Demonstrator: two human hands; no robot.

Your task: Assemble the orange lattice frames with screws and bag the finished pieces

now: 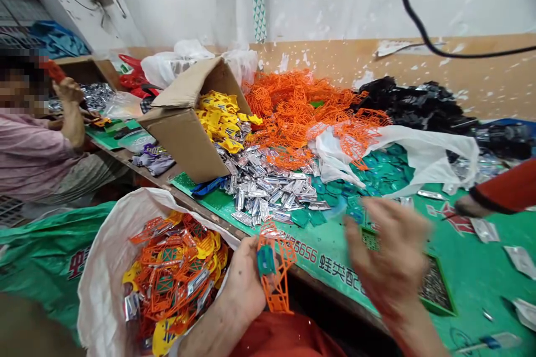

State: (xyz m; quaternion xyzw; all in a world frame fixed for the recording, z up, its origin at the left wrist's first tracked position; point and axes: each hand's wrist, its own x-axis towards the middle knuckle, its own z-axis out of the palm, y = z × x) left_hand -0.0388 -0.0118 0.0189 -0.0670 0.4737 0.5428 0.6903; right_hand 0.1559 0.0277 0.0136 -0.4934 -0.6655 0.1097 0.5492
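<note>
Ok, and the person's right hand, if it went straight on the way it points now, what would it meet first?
Probably the spread of teal plastic pieces lying on the green mat just ahead of the right hand, though depth is hard to judge and it might pass above them.

The orange frame is smooth, glossy plastic. The silver sachets are shiny, crinkled foil. The box is matt brown cardboard, the bag thin white plastic, and the green sheet smooth and faintly glossy.
</note>
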